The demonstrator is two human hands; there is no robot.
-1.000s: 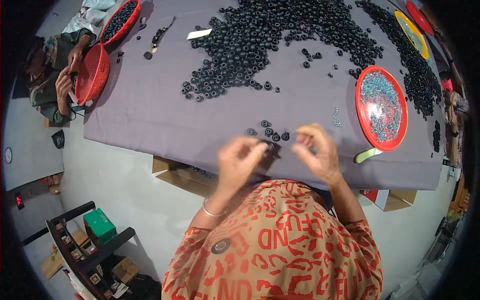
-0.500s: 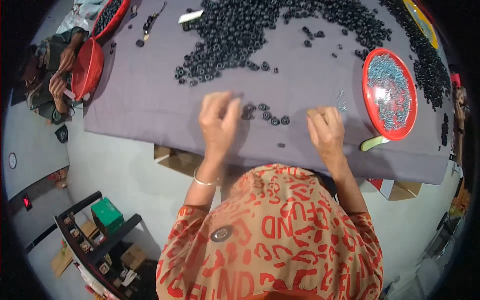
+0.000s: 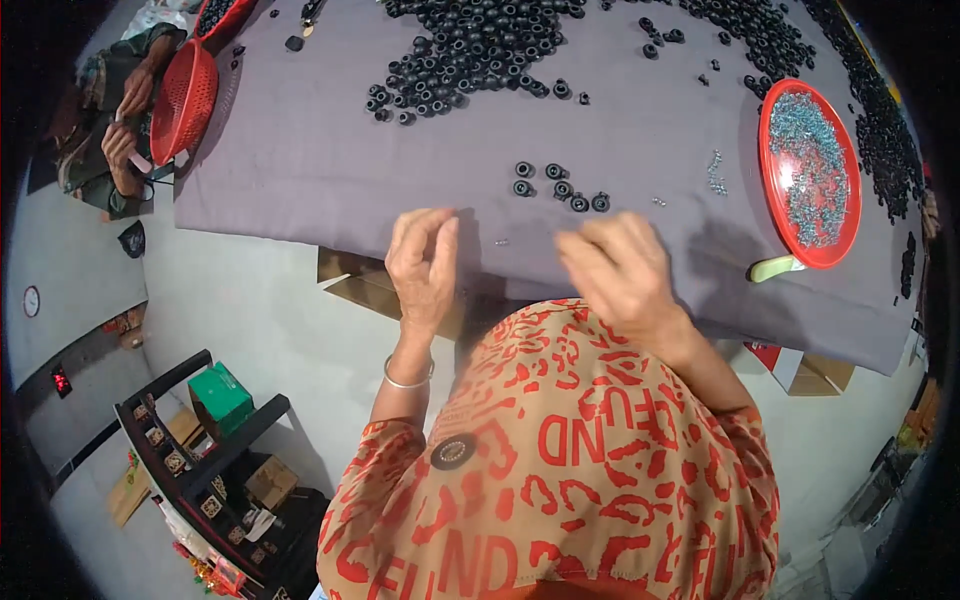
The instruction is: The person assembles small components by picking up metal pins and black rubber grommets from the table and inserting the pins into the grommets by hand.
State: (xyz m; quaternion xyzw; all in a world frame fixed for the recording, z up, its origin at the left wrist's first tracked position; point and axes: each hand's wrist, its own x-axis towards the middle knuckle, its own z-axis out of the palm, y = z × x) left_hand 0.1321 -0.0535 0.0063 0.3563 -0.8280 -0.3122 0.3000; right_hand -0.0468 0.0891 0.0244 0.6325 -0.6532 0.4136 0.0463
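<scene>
Fingers of the left hand [image 3: 424,262] bunch in a tight grip, contents hidden, right hand [image 3: 622,272] loosely curled near the bench [image 3: 300,150] edge; black rings [image 3: 560,185] just beyond could get knocked off.

There is only one view, from a camera worn on the person's head. It looks steeply down and a little forward, over the patterned orange garment [image 3: 560,470] at the lower edge. The left hand [image 3: 425,265] and the right hand [image 3: 625,275] are close below the lens, near the picture's middle. The grey table [image 3: 320,160] lies beyond them and reaches the top edge. The fisheye lens is very wide, so the table's near edge bends, and a dark rim closes the corners. The floor [image 3: 270,320] shows far below, at the left.
</scene>
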